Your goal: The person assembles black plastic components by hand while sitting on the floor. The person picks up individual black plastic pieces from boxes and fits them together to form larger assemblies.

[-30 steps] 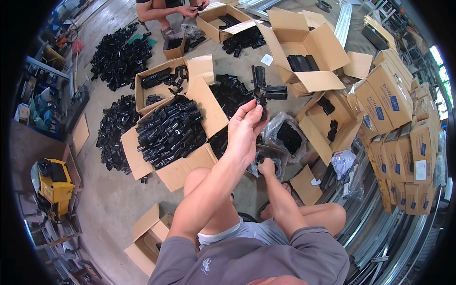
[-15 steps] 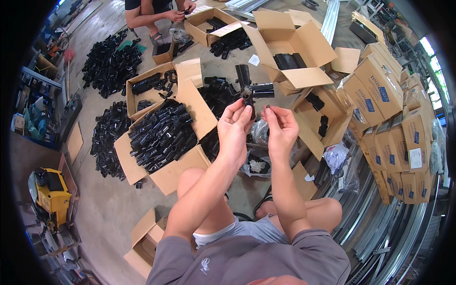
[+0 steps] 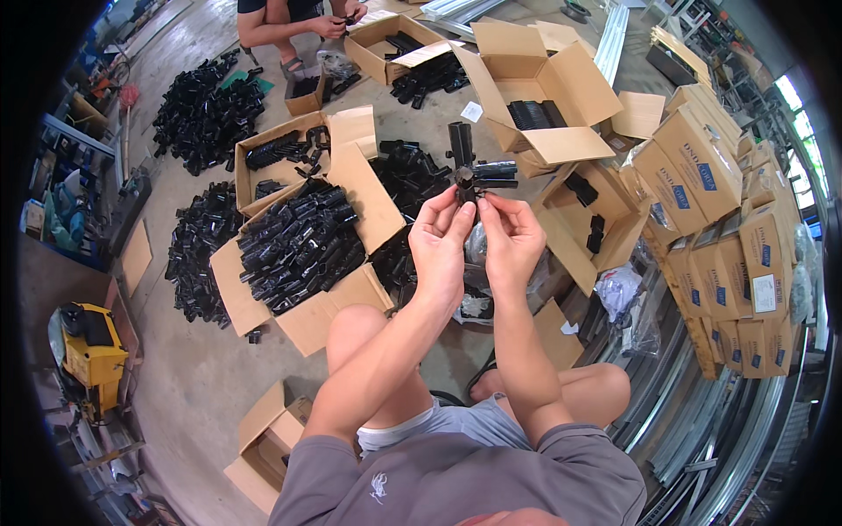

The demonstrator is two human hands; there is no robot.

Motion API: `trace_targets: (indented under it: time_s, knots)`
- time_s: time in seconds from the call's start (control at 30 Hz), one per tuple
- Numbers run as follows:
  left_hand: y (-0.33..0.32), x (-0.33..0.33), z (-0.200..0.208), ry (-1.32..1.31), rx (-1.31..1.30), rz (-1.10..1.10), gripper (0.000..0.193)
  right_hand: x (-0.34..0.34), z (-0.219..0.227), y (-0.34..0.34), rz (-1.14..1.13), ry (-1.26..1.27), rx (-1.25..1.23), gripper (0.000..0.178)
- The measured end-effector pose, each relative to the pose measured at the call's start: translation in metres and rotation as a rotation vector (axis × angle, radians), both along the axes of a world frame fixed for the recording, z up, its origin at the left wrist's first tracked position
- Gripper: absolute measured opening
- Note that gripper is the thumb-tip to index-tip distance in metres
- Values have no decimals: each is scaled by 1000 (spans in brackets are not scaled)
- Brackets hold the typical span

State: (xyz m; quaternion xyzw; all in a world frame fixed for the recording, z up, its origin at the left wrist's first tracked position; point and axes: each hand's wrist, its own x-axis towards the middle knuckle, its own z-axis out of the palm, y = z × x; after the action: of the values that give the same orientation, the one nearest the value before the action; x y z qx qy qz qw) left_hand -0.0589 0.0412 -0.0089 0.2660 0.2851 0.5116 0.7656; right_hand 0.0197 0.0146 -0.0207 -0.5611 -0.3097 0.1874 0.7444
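My left hand (image 3: pixel 437 241) is closed on the lower end of a black pipe connector (image 3: pixel 488 174), which has several tube-like arms spreading from a middle joint. One arm points away from me and another to the right. My right hand (image 3: pixel 514 244) pinches a small dark piece, mostly hidden by the fingertips, against the connector's near right side. Both hands meet at the connector, held up in front of my knees. Beneath and beyond it, similar black connectors (image 3: pixel 412 171) lie heaped on the floor.
An open carton (image 3: pixel 373 197) full of black parts stands to the left, with loose heaps (image 3: pixel 206 114) around it. At right are open cartons (image 3: pixel 574 83), stacked closed boxes (image 3: pixel 688 180) and long metal profiles (image 3: pixel 728 430). Another person's hands (image 3: pixel 338 24) work at the top.
My right hand has moved left and up to the connector, bringing the small dark piece against it. The connector has shifted slightly right and turned a little in my left hand.
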Motion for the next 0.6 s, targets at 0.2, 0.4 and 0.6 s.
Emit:
trace_targets:
  time_s: [0.2,0.4,0.6]
  knots:
    - [-2,1,0,21,67,20,33,3,12,-5,60,72,23,14]
    - [-3,3,1,20,78,32,34,4,13,-7,78,176,6,16]
    - [-3,2,0,16,88,51,35,0,9,-5,86,235,3,16]
